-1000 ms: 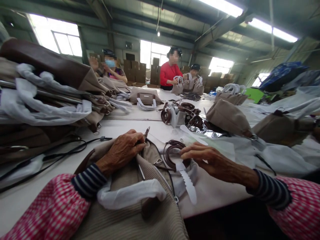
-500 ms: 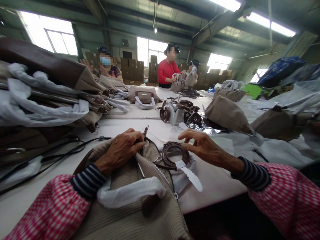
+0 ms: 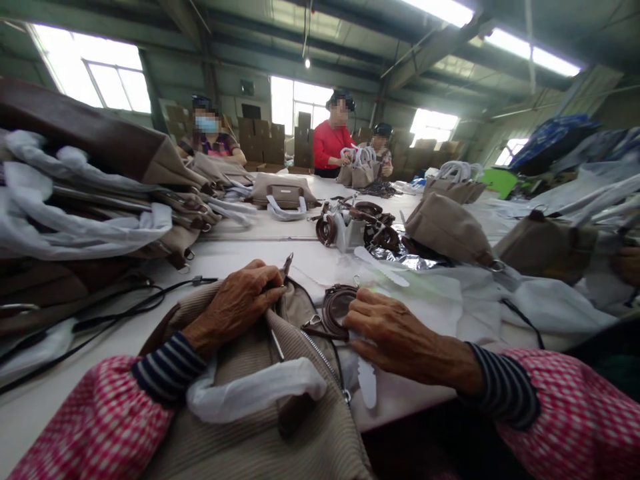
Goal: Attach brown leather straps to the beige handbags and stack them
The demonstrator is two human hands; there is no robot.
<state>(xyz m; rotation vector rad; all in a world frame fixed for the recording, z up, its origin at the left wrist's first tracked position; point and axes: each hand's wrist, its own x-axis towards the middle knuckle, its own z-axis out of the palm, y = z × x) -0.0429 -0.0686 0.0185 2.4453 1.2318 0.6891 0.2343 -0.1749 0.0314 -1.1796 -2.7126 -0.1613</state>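
A beige ribbed handbag (image 3: 310,447) lies in front of me with its zipped top open. Its near handle (image 3: 260,392) is wrapped in white material. My left hand (image 3: 237,307) is closed on the far left edge of the bag's opening, where a metal-tipped end (image 3: 287,262) sticks up beside the fingers. At the right of the opening is a coiled brown strap (image 3: 334,305) with a metal clasp (image 3: 314,320). My right hand (image 3: 387,333) has its curled fingers on the coil's right side and hides part of it. Below those fingers hangs a white wavy-edged strip (image 3: 367,383).
Stacked handbags (image 3: 165,160) rise at the left, beside black cords (image 3: 125,300). More coiled straps (image 3: 370,223) lie farther up the white table (image 3: 240,257). Other bags (image 3: 447,230) and white wrapping (image 3: 545,303) fill the right. Co-workers (image 3: 333,143) are across the table.
My right hand has moved left and down, from beside the coiled strap onto it, with its fingers closing. The white strip has swung more upright. My left hand keeps its hold on the bag.
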